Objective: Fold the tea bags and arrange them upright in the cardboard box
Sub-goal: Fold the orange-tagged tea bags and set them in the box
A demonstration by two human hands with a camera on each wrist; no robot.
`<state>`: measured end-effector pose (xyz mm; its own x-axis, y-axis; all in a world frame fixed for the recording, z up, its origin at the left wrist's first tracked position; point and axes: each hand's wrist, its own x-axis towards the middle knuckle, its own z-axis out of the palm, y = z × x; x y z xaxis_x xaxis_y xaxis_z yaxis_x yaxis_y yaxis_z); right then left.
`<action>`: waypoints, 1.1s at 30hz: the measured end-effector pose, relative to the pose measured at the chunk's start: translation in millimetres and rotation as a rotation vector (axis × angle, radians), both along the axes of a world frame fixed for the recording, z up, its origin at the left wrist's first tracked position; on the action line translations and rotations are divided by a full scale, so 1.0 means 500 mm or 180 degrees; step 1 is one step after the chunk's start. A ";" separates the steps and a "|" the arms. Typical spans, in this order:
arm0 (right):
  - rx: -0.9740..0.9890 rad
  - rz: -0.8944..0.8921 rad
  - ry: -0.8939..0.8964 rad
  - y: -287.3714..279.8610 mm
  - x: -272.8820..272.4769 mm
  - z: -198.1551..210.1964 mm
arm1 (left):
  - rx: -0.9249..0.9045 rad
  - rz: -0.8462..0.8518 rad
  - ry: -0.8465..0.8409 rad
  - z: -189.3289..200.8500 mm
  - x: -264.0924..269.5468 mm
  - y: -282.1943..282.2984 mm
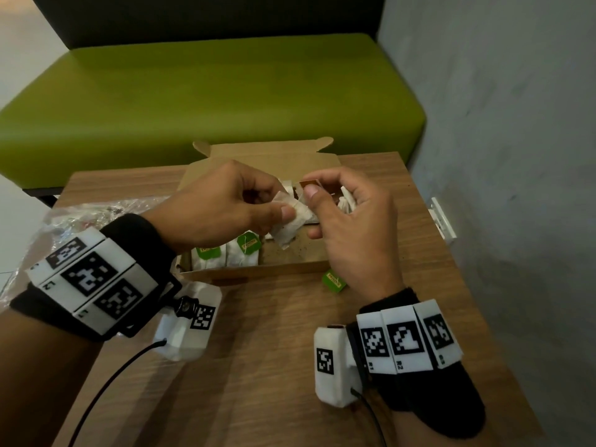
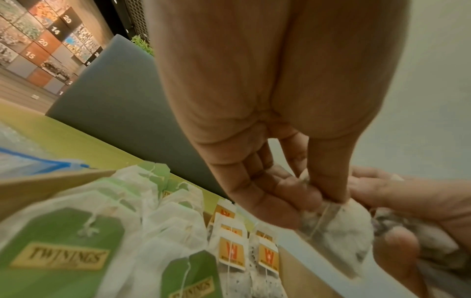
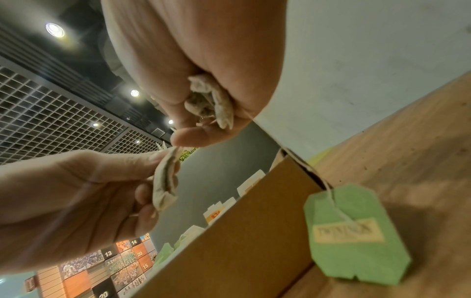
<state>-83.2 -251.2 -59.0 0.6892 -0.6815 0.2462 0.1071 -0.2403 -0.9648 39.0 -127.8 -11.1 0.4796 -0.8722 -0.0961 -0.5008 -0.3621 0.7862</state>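
Observation:
Over the open cardboard box (image 1: 290, 266), both hands hold one white tea bag (image 1: 292, 222). My left hand (image 1: 283, 209) pinches its left edge between thumb and fingers; the bag (image 2: 336, 227) shows up close in the left wrist view. My right hand (image 1: 311, 191) pinches the bag's top by an orange tag (image 1: 309, 183) and keeps other crumpled tea bags (image 3: 209, 100) in its curled fingers. Green-tagged tea bags (image 1: 240, 253) stand upright in the box's near left corner. Orange-tagged bags (image 2: 230, 252) stand further along.
A loose green tag (image 1: 334, 280) on a string lies on the wooden table (image 1: 274, 366) just outside the box's front wall. A clear plastic bag (image 1: 80, 217) lies at the table's left. A green bench (image 1: 209, 101) is behind, a grey wall (image 1: 500, 156) to the right.

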 end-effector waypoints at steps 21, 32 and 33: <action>0.1732 0.0386 0.0086 0.010 0.007 0.000 | -0.1116 0.0827 0.0923 -0.029 -0.028 -0.031; 0.1453 0.0450 0.0520 0.001 0.000 -0.007 | -0.0931 0.0913 0.0268 -0.008 -0.012 -0.036; 0.1435 0.0536 0.0553 0.001 -0.001 -0.007 | -0.0913 0.0910 0.0232 -0.003 -0.008 -0.036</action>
<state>-83.6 -250.6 -62.6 0.8032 -0.5695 -0.1747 -0.0627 0.2108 -0.9755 34.7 -145.8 -12.7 0.7075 -0.7011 0.0889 -0.3511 -0.2395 0.9052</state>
